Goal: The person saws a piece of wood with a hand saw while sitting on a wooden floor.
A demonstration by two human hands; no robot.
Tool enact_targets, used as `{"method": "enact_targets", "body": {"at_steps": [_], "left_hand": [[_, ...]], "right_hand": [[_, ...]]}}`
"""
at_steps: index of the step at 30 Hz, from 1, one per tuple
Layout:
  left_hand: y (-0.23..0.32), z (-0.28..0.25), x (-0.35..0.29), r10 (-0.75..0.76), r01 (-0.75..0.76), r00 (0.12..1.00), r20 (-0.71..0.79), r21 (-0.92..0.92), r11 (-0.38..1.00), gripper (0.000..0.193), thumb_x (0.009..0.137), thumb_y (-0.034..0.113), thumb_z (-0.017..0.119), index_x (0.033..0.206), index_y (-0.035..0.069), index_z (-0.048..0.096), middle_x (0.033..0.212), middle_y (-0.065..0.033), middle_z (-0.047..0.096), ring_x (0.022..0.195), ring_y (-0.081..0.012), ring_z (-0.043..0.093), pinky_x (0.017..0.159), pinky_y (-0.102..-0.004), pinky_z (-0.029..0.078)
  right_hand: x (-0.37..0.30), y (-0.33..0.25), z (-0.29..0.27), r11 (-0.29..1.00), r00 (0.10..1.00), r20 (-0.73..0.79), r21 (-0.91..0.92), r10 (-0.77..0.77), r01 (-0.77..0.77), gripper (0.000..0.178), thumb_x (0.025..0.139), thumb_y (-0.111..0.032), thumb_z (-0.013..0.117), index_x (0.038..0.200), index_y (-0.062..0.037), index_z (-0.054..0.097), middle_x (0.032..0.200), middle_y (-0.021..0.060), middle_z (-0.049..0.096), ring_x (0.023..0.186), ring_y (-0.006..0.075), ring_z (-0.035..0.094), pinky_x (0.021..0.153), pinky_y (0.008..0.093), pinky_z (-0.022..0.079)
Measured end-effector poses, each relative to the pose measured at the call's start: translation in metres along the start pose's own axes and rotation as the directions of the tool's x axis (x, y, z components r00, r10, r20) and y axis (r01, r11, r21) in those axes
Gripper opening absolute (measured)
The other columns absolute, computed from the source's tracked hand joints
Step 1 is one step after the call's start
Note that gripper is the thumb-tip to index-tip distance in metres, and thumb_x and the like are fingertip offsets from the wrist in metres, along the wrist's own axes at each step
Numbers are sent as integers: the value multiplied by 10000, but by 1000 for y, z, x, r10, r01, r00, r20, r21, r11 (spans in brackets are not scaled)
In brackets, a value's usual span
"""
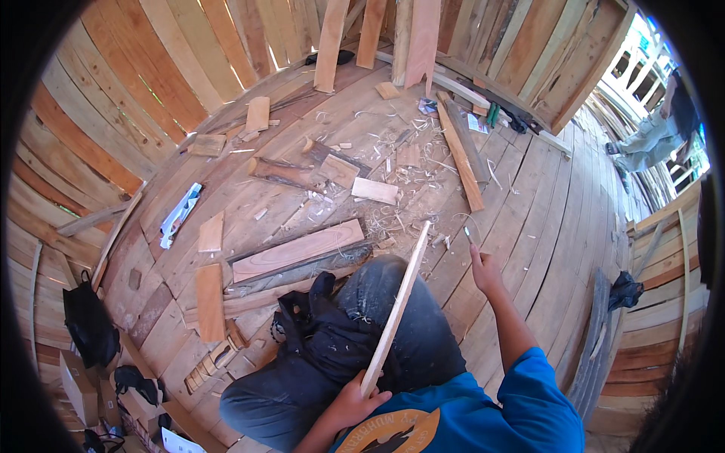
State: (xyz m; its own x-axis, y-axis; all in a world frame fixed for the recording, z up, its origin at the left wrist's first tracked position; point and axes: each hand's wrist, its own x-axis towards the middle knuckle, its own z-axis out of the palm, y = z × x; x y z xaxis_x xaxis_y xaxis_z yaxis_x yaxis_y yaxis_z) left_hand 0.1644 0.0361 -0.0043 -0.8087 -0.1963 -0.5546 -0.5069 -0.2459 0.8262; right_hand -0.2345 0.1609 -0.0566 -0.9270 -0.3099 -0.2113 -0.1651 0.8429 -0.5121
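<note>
My left hand (pixel 351 404) is closed round the lower end of a long, narrow strip of pale wood (pixel 400 302). The strip slants up and away across my bent leg, its far end over the shavings on the floor. Out to the right, my right hand (pixel 487 270) is closed on a small knife-like tool (pixel 468 233), with a thin curved line showing beyond my fingers. Its exact kind is too small to make out. This hand and tool are apart from the strip. A dark cloth (pixel 325 325) lies over my lap, beside the strip.
Wood shavings (pixel 385 219) and offcuts litter the floor ahead. Planks (pixel 298 249) and a bark-edged piece lie left of my knee. A long batten (pixel 459 155) rests farther off. Cardboard boxes (pixel 79 389) and a black bag (pixel 89 321) stand left. Another person (pixel 657 128) stands at the far right opening.
</note>
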Motion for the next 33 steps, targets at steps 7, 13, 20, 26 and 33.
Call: {"method": "enact_targets", "body": {"at_steps": [7, 13, 20, 26, 33], "left_hand": [[23, -10, -41, 150, -5, 926, -348, 383, 924, 657, 854, 366, 698, 1265, -62, 417, 893, -240, 640, 821, -366, 662, 734, -412, 512], [52, -23, -60, 142, 200, 836, -531, 534, 821, 638, 814, 370, 726, 1179, -44, 406, 1007, -305, 605, 936, -472, 612, 814, -469, 492], [54, -32, -59, 205, 309, 780, -591, 649, 696, 614, 706, 334, 803, 1090, -1, 461, 954, -258, 626, 911, -438, 628, 779, -457, 503], [40, -26, -47, 196, 326, 812, -550, 706, 629, 580, 680, 340, 809, 1053, 16, 507, 947, -221, 634, 893, -404, 638, 760, -457, 508], [50, -23, -42, 156, 359, 842, -517, 752, 553, 615, 689, 408, 797, 1075, 15, 524, 1033, -196, 595, 1000, -383, 591, 849, -457, 459]], "right_hand": [[-11, -19, 35, 961, 979, 149, 259, -141, 99, 628, 974, -512, 441, 834, 80, 597, 721, 256, 597, 695, 355, 600, 689, 432, 451], [-28, -37, 53, 911, 951, 178, 375, -253, 173, 576, 982, -481, 449, 878, 68, 588, 703, 202, 576, 692, 274, 582, 687, 391, 447], [-30, -33, 51, 840, 949, 220, 537, -225, 75, 516, 974, -444, 504, 891, 55, 605, 685, 104, 584, 664, 172, 551, 650, 338, 439], [-31, -29, 47, 842, 952, 154, 519, -263, 148, 451, 917, -388, 627, 891, 62, 590, 658, 118, 584, 616, 180, 551, 596, 340, 437], [-60, -23, 38, 806, 899, 30, 457, -436, 376, 321, 911, -259, 648, 958, 50, 574, 644, 215, 597, 578, 314, 614, 555, 390, 454]]}}
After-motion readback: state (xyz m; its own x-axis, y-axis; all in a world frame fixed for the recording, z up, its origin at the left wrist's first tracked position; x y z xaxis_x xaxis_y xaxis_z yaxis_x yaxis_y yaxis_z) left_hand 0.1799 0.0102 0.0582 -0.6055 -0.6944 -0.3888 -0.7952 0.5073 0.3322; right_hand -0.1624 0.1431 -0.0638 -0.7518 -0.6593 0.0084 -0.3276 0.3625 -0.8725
